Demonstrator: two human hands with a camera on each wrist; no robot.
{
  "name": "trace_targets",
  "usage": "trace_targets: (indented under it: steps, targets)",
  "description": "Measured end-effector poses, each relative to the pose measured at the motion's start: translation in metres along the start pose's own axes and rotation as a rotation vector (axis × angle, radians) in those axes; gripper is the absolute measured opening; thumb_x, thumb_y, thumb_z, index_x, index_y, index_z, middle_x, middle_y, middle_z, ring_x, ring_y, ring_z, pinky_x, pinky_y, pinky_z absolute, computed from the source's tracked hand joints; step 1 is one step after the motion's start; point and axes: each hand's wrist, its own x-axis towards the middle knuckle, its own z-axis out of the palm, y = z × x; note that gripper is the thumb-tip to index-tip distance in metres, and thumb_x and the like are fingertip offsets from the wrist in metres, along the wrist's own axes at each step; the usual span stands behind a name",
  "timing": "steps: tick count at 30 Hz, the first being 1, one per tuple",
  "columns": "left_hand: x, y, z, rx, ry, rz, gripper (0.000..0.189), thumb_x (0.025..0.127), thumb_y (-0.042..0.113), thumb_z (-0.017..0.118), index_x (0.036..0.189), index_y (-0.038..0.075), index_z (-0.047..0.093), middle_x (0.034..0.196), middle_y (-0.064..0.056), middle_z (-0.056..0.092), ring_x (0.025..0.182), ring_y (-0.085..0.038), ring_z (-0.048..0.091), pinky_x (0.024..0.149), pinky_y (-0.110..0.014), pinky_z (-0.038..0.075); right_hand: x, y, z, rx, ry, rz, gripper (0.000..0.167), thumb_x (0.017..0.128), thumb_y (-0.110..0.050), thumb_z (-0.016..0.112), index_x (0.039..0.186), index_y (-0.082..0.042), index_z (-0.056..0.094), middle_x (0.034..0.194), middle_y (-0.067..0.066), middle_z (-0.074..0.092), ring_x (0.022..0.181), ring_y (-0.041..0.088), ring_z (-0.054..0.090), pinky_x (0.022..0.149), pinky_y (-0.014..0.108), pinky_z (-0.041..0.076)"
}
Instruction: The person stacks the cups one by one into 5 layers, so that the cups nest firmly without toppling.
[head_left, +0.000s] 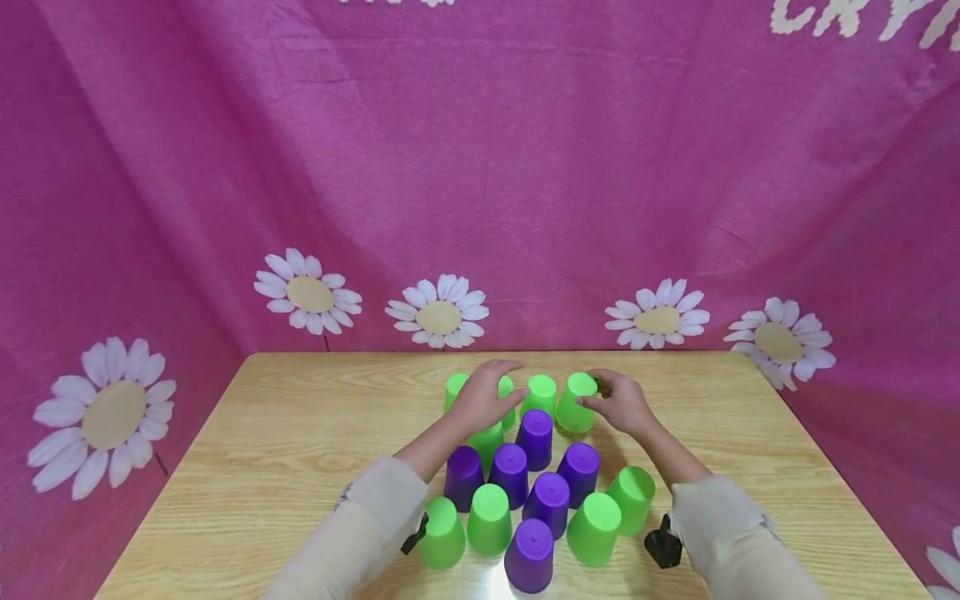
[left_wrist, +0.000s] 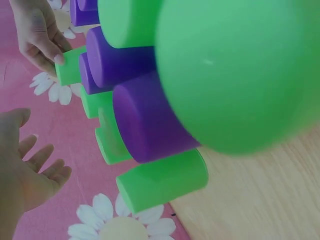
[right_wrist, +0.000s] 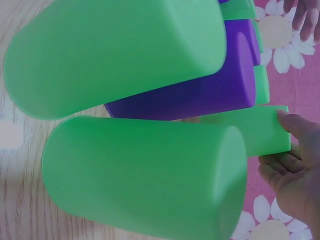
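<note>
Upside-down green and purple cups stand in a cluster on the table. My right hand (head_left: 624, 403) grips a green cup (head_left: 573, 412) at the back right of the cluster, thumb on the near side and fingers behind. The right wrist view shows the thumb and curled fingers around this green cup (right_wrist: 245, 131). My left hand (head_left: 482, 402) hovers over the back left green cups, partly hiding them. In the left wrist view this left hand (left_wrist: 30, 167) has its fingers spread and relaxed, with nothing between them. A purple cup (head_left: 536, 442) stands in front, between the hands.
Several purple cups, such as the front one (head_left: 529, 558), fill the middle. Green cups (head_left: 442, 537) flank them at the front left and, with another green cup (head_left: 595, 532), at the front right. A pink cloth (head_left: 525, 208) with daisies hangs behind the wooden table (head_left: 300, 433).
</note>
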Motion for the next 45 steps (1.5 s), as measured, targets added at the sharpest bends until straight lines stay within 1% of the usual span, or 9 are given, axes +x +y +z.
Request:
trace_targets:
  steps: [8, 12, 13, 16, 19, 20, 24, 34, 45]
  targets:
    - [-0.015, -0.009, -0.01, -0.104, 0.064, -0.068, 0.042, 0.087, 0.016, 0.064, 0.124, -0.001, 0.055, 0.125, -0.018, 0.057, 0.123, -0.033, 0.049, 0.104, -0.045, 0.04, 0.003, 0.004, 0.003, 0.005, -0.002, 0.02, 0.047, 0.08, -0.008, 0.07, 0.118, 0.014, 0.053, 0.107, 0.031, 0.061, 0.098, 0.042, 0.06, 0.085, 0.047, 0.052]
    - [-0.022, -0.012, -0.017, -0.167, 0.109, -0.105, 0.043, 0.086, 0.016, 0.065, 0.124, -0.001, 0.055, 0.126, -0.019, 0.057, 0.123, -0.033, 0.049, 0.104, -0.046, 0.04, 0.011, 0.019, 0.007, 0.031, 0.003, -0.005, 0.049, 0.078, -0.014, 0.072, 0.116, 0.011, 0.055, 0.104, 0.028, 0.062, 0.093, 0.039, 0.06, 0.081, 0.045, 0.052]
    - [-0.024, -0.012, -0.019, -0.187, 0.12, -0.114, 0.043, 0.086, 0.016, 0.065, 0.124, -0.001, 0.055, 0.126, -0.019, 0.057, 0.123, -0.033, 0.049, 0.104, -0.046, 0.04, 0.015, 0.03, 0.011, 0.051, 0.014, -0.041, 0.049, 0.078, -0.018, 0.073, 0.115, 0.01, 0.056, 0.102, 0.025, 0.064, 0.09, 0.035, 0.061, 0.078, 0.04, 0.053]
    - [-0.031, -0.014, -0.023, -0.2, 0.148, -0.111, 0.04, 0.085, 0.014, 0.065, 0.121, -0.002, 0.057, 0.123, -0.019, 0.059, 0.121, -0.034, 0.051, 0.101, -0.048, 0.042, 0.019, 0.039, 0.015, 0.061, -0.004, -0.031, 0.052, 0.078, -0.02, 0.074, 0.116, 0.009, 0.056, 0.104, 0.025, 0.063, 0.092, 0.035, 0.062, 0.078, 0.038, 0.054]
    - [-0.04, -0.016, -0.025, -0.218, 0.153, -0.125, 0.036, 0.085, 0.012, 0.065, 0.118, -0.001, 0.059, 0.122, -0.019, 0.06, 0.119, -0.034, 0.052, 0.098, -0.05, 0.043, 0.016, 0.031, 0.015, 0.058, -0.017, 0.01, 0.05, 0.079, -0.015, 0.072, 0.118, 0.011, 0.054, 0.11, 0.028, 0.061, 0.097, 0.038, 0.061, 0.082, 0.04, 0.054]
    - [-0.044, -0.016, -0.026, -0.224, 0.151, -0.131, 0.036, 0.085, 0.012, 0.065, 0.118, -0.001, 0.059, 0.121, -0.018, 0.06, 0.118, -0.034, 0.052, 0.098, -0.051, 0.044, 0.013, 0.02, 0.012, 0.036, -0.031, 0.045, 0.05, 0.079, -0.011, 0.071, 0.119, 0.013, 0.052, 0.112, 0.031, 0.059, 0.101, 0.042, 0.059, 0.085, 0.045, 0.052]
    - [-0.058, -0.02, -0.024, -0.242, 0.142, -0.159, 0.036, 0.085, 0.012, 0.065, 0.119, 0.0, 0.058, 0.122, -0.018, 0.059, 0.118, -0.034, 0.052, 0.097, -0.053, 0.043, 0.011, 0.01, 0.012, -0.012, -0.032, 0.047, 0.048, 0.081, -0.005, 0.068, 0.119, 0.017, 0.049, 0.111, 0.034, 0.058, 0.099, 0.044, 0.058, 0.085, 0.046, 0.052]
    - [-0.088, -0.025, -0.021, -0.254, 0.137, -0.169, 0.036, 0.083, 0.011, 0.067, 0.117, 0.002, 0.06, 0.119, -0.013, 0.062, 0.115, -0.032, 0.054, 0.096, -0.051, 0.044, 0.01, 0.011, 0.016, -0.021, -0.034, 0.087, 0.049, 0.082, -0.002, 0.065, 0.123, 0.017, 0.046, 0.115, 0.035, 0.055, 0.102, 0.043, 0.057, 0.087, 0.046, 0.051]
    - [-0.107, -0.033, -0.019, -0.255, 0.139, -0.178, 0.037, 0.082, 0.014, 0.069, 0.117, 0.005, 0.061, 0.118, -0.011, 0.063, 0.113, -0.032, 0.054, 0.094, -0.05, 0.046, 0.005, 0.008, 0.011, -0.028, -0.025, 0.061, 0.055, 0.084, -0.007, 0.063, 0.129, 0.016, 0.041, 0.124, 0.036, 0.05, 0.111, 0.05, 0.051, 0.094, 0.051, 0.046]
